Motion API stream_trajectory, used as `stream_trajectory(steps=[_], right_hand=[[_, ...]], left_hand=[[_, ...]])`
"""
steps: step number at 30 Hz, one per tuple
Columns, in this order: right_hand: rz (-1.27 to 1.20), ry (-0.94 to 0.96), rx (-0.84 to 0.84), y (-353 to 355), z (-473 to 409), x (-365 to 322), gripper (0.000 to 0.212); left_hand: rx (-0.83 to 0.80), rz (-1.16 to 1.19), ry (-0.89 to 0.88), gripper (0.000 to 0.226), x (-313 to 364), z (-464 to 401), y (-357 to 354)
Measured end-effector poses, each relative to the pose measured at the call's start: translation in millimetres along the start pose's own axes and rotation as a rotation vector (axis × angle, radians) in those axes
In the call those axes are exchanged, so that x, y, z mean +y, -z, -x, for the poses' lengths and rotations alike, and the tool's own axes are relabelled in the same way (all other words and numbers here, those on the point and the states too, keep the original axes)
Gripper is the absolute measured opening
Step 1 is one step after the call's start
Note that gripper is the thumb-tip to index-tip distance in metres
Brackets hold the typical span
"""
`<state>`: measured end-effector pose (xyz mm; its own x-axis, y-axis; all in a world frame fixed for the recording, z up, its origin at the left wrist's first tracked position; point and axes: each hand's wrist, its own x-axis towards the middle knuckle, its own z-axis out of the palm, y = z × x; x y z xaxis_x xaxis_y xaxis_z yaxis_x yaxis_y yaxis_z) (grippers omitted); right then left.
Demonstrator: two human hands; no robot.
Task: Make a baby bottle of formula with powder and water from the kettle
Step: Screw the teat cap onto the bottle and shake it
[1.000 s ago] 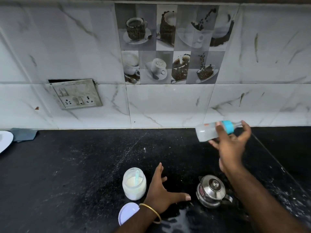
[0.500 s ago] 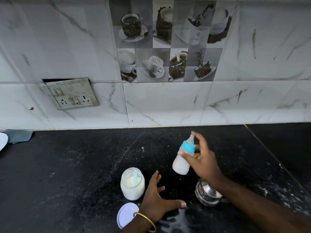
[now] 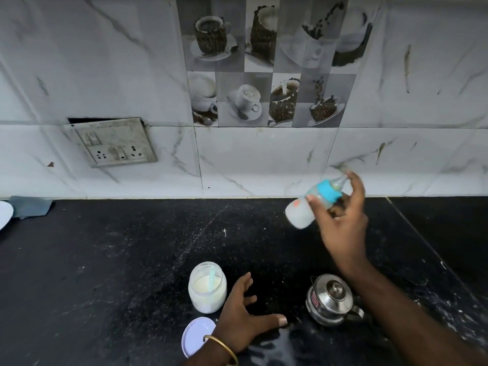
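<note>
Now right hand point(image 3: 340, 228) pinching bottle point(image 3: 311, 204) at collar, tilting toward 2 o'clock; light, smooth plastic, slippery-looking. Left hand point(image 3: 243, 320) resting open-fingered on counter point(image 3: 105, 260).

right hand point(image 3: 340, 228) grips tilted baby bottle point(image 3: 311, 204) above counter point(image 3: 105, 260).

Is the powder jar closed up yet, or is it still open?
Open. The powder jar stands upright with its mouth uncovered, a scoop inside, and its lid lies flat on the counter in front of it.
</note>
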<state>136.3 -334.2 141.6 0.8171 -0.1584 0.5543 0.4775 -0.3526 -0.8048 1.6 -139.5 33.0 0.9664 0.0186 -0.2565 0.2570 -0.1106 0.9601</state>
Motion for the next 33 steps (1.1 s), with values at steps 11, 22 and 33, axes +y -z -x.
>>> stream_trajectory(steps=[11, 22, 33], right_hand=[[0.221, 0.017, -0.286, -14, 44, 0, 0.08], [0.431, 0.141, -0.564, -20, 71, 9, 0.078], [0.309, 0.038, -0.237, -31, 70, 8, 0.072]], left_hand=[[-0.188, -0.202, -0.037, 0.05, 5, 13, 22], [-0.121, -0.12, -0.079, 0.049, -6, 15, 9], [-0.096, -0.126, -0.07, 0.057, -35, 17, 12]])
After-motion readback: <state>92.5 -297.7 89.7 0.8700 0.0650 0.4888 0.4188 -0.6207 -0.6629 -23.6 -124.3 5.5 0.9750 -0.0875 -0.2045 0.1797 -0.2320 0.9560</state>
